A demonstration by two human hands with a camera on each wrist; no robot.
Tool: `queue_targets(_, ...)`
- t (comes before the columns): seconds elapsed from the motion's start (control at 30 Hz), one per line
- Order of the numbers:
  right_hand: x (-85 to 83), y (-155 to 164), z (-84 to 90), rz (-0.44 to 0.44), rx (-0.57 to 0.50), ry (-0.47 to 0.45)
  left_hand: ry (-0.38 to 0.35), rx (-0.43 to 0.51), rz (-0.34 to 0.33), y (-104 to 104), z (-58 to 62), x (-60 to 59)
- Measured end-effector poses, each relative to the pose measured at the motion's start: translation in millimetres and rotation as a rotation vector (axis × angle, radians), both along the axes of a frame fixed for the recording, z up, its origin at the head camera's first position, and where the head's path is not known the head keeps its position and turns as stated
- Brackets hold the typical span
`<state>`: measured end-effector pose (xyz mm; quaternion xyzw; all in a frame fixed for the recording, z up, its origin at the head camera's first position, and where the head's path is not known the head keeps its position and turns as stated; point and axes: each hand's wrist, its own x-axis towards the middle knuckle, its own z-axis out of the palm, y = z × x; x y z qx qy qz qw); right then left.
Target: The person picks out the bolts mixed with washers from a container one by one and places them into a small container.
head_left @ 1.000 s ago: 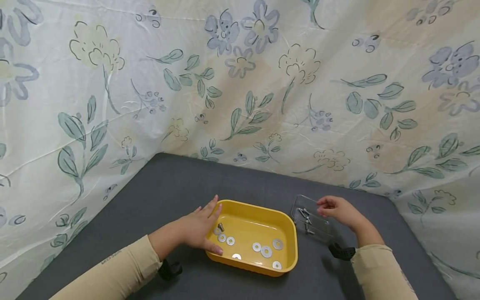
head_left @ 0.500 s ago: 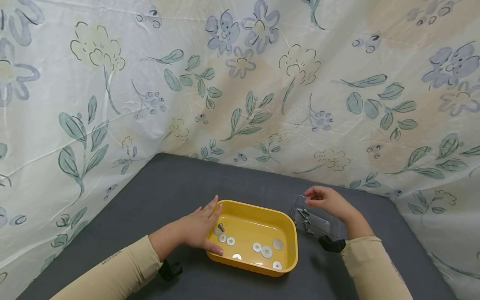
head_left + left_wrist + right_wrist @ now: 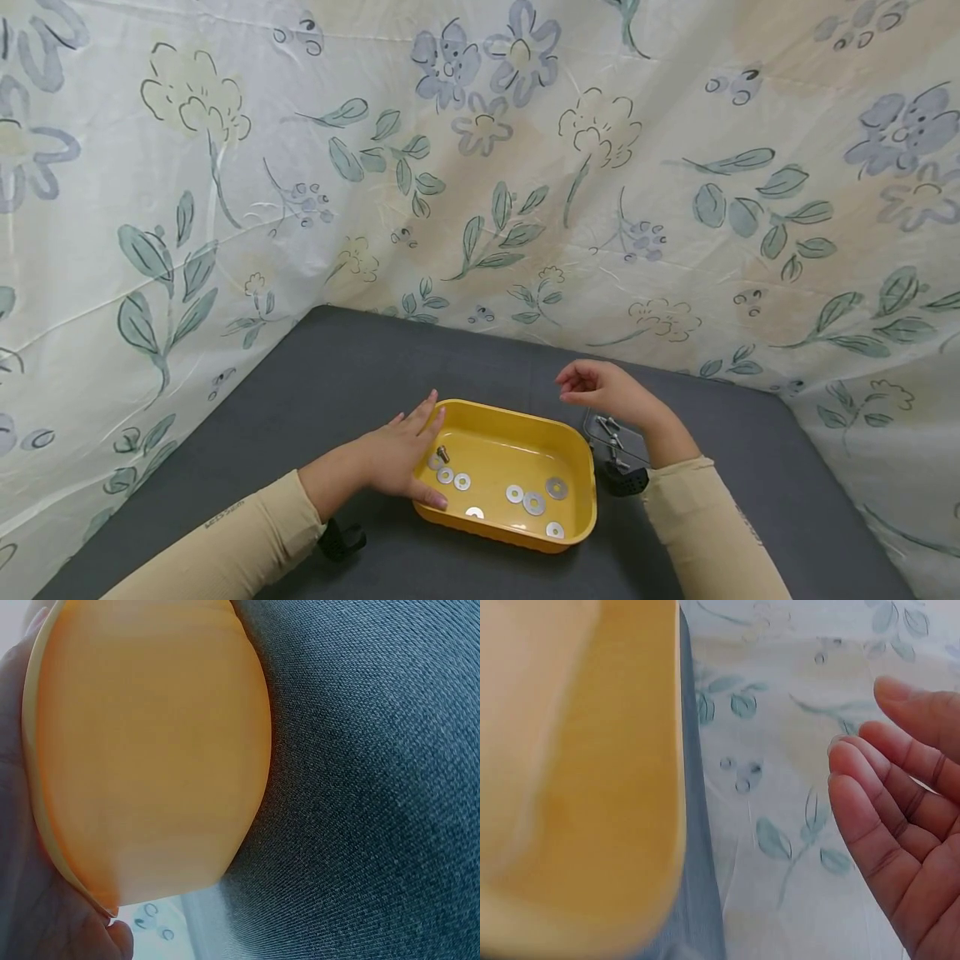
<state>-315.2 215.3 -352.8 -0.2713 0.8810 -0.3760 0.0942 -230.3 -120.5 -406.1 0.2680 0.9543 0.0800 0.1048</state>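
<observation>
A yellow plastic tray [image 3: 517,414] sits on the dark grey table and holds several flat metal washers [image 3: 533,502] and one small bolt [image 3: 442,454]. My left hand [image 3: 401,454] rests against the tray's left end, fingers straight along the wall and thumb at the front corner; the left wrist view shows the tray's outer wall [image 3: 150,750] against the palm [image 3: 22,900]. My right hand [image 3: 600,390] hovers above the table just beyond the tray's far right corner. In the right wrist view its fingers [image 3: 900,817] are relaxed and empty beside the tray [image 3: 592,787].
A small clear plastic box [image 3: 611,433] with metal bolts in it stands right of the tray, partly hidden by my right forearm. A floral cloth [image 3: 480,167] walls off the table's back and sides. Bare grey tabletop [image 3: 337,367] lies behind and left of the tray.
My right hand has moved left and a little up, from over the clear box to beyond the tray's far right corner. The left hand and the tray have stayed put.
</observation>
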Motion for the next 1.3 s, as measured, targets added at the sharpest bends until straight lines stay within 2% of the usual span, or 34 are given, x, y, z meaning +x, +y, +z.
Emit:
queue_targets(0.37, -1.5, -50.7, -5.0, 0.15, 0.009, -0.006, -0.006, 0.005, 0.005, -0.1, -1.1, -1.3)
queue_targets(0.67, 0.6, -93.2, -27.4, 0.275, 0.054, -0.047, -0.01, -0.001, 0.0, 0.2, -1.7, -2.3)
queue_targets(0.97, 3.3, -118.1, -37.1, 0.328, 0.113, -0.022, -0.016, -0.017, 0.003, 0.3, 0.2, -1.4)
queue_targets(1.13, 4.0, -129.5, -43.1, 0.353, 0.114, -0.038, -0.009, -0.006, -0.018, -0.7, 0.3, -1.0)
queue_targets(1.3, 4.8, -139.1, -53.5, 0.38, 0.166, -0.06, -0.003, -0.001, -0.029, -1.5, -0.1, -0.3)
